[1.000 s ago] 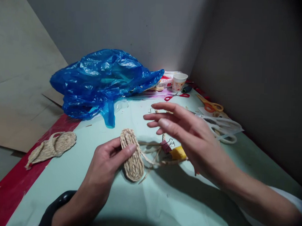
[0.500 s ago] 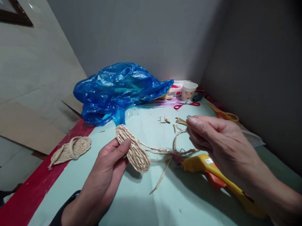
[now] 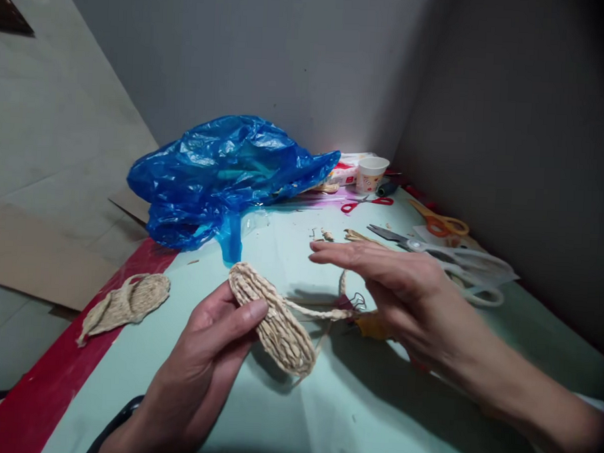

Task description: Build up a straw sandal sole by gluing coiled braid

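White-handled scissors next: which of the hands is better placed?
Probably the right hand: it is open, looks empty, and is close beside the white-handled scissors. The left hand is gripping the braided straw sole, farther from them.

1. Worn on the head, looking forward and down across the table [image 3: 281, 252].
2. Facing a corner of grey walls [image 3: 239, 63].
3. Set close behind and above the left hand [image 3: 210, 356] and right hand [image 3: 404, 291].
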`<action>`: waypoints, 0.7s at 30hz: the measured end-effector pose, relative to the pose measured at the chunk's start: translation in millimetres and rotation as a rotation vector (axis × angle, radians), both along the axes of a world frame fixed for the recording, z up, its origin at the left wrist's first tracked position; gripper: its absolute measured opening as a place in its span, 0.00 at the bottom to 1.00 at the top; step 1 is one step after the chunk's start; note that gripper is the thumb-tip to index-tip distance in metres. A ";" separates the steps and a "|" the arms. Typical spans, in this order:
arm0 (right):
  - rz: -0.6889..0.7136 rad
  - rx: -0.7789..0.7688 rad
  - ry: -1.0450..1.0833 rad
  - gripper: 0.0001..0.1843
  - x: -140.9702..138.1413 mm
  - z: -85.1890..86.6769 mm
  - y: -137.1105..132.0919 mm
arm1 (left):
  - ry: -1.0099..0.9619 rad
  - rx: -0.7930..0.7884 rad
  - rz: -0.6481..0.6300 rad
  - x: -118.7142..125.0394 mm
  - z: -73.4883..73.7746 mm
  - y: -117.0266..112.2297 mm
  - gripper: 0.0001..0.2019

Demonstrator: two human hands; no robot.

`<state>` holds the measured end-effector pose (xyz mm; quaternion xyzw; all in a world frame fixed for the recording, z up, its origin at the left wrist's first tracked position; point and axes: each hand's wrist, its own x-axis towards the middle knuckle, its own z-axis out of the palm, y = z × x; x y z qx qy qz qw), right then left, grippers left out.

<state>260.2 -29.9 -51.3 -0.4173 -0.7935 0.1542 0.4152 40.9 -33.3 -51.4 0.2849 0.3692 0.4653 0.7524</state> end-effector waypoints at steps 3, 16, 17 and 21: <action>0.054 0.089 -0.070 0.21 -3.7 -5.7 -2.4 | 0.044 -0.033 -0.015 2.0 3.0 -1.0 0.12; 0.170 0.000 -0.093 0.19 -30.8 -12.6 -22.2 | 0.188 -0.076 0.044 3.6 -1.3 -0.9 0.03; 0.175 -0.025 -0.083 0.19 -30.9 -11.7 -22.9 | 0.203 -0.082 0.040 3.7 -0.4 -1.0 0.03; 0.175 -0.070 -0.005 0.18 -32.0 -9.8 -25.9 | 0.190 -0.050 -0.009 2.2 -1.3 -0.6 0.05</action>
